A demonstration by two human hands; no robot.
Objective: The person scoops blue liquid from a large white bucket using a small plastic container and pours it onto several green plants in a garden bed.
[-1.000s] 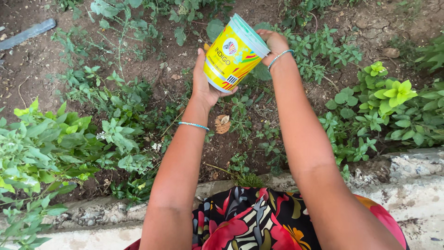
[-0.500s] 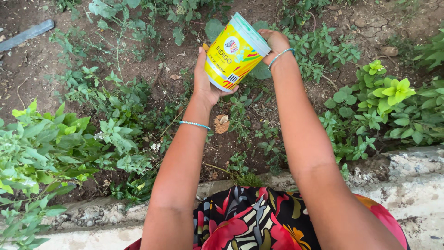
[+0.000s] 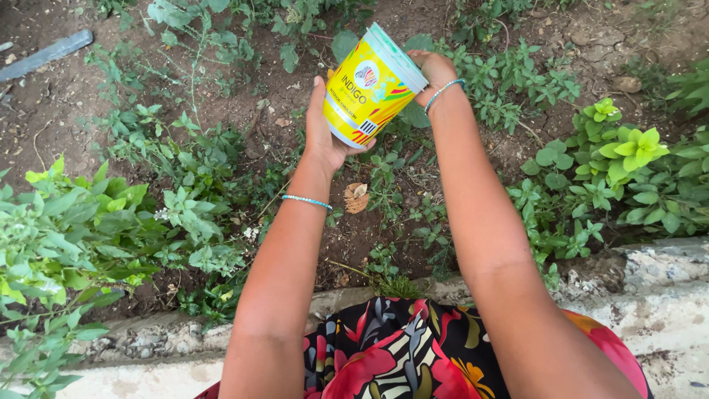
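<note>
Head view: I see both arms stretched out over the garden bed (image 3: 221,96). The left hand (image 3: 325,129) is cupped under the base of a yellow bucket (image 3: 369,87), palm pressed to its side; the right hand (image 3: 434,70) curls round the rim at the far side, fingers mostly hidden. The bucket is tipped forward, mouth away from me, above the low green plants (image 3: 509,81) near the bed's far middle. I cannot see anything leaving it, nor how much is inside. I judge the tipping is under way, the emptying unconfirmed. A stone kerb (image 3: 665,295) borders the near edge
</note>
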